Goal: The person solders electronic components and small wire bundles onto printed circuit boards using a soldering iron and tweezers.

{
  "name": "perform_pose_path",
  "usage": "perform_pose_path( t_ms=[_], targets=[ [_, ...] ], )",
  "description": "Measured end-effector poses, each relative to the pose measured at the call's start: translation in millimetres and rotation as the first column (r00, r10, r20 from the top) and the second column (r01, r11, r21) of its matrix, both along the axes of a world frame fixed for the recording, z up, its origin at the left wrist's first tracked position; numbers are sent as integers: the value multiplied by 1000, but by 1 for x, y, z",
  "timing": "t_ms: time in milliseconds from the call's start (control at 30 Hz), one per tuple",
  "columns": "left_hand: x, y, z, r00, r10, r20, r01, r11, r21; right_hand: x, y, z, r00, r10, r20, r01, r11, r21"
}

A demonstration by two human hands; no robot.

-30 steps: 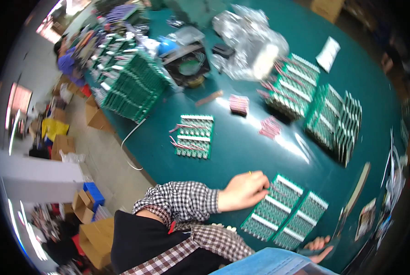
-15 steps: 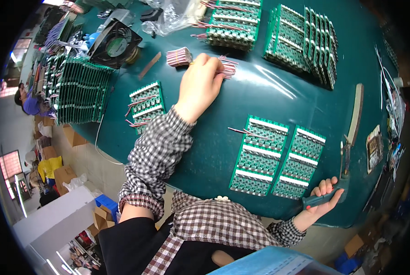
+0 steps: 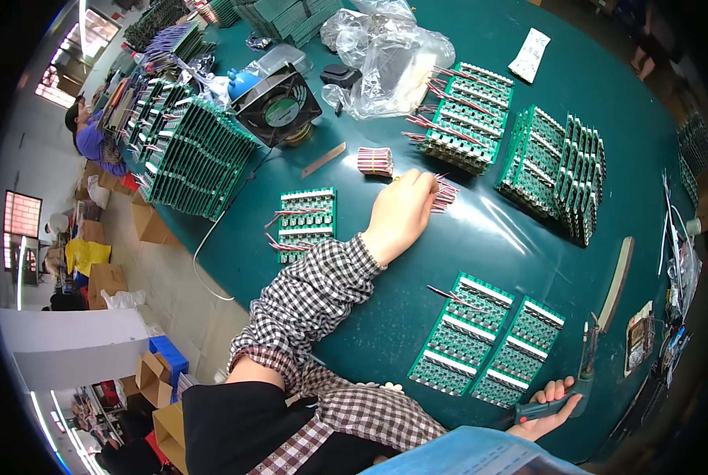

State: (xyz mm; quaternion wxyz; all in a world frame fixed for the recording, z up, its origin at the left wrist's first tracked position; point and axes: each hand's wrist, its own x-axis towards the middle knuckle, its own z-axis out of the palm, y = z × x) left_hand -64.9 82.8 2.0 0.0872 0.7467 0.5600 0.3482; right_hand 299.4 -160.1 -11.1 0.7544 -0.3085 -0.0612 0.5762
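My left hand (image 3: pixel 403 215) reaches over the table with curled fingers, its fingertips against a small pile of loose red-and-white wires (image 3: pixel 446 195). Whether a wire is pinched there is hidden. A banded wire bundle (image 3: pixel 374 161) lies just beyond that hand. Low on the right, my right hand (image 3: pixel 556 404) is wrapped round the dark green handle of a soldering iron (image 3: pixel 534 411), whose slim metal end points away from me. Left of it lie two green circuit boards: the left board (image 3: pixel 458 336) has a few wires at its upper part, while the right board (image 3: pixel 520 348) shows none.
A wired board (image 3: pixel 306 226) lies left of my left forearm. Farther back are board stacks (image 3: pixel 469 119), (image 3: pixel 550 170), a black fan (image 3: pixel 279 109) and clear plastic bags (image 3: pixel 390 59). More boards (image 3: pixel 199 158) stand at the left edge. A tan strip (image 3: pixel 616 285) lies right.
The view has shifted, so the table things appear lower and mostly farther right. My left hand stays at the loose wires, and my right hand still holds the soldering iron.
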Motion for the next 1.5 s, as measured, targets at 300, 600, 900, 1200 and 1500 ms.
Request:
perform_pose_path(
  t_ms=[300,600,900,1200,1500],
  targets=[
    [7,-6,7,997,21,69,-25,998,56,-4,-1,11,1000,-18,-9,18,1000,-10],
    [31,-30,13,984,-35,172,128,816,-563,-2,5,-3,996,71,-52,-69,996,48],
    [39,-50,23,922,-103,373,308,779,-547,-7,-20,23,980,38,197,-16,994,-111],
    [89,-75,25,869,-485,95,474,764,-439,-27,-48,40,888,137,439,-62,982,-181],
    [101,-80,13,867,-474,151,496,801,-336,-51,-34,43,791,206,576,-74,967,-244]
  ],
)
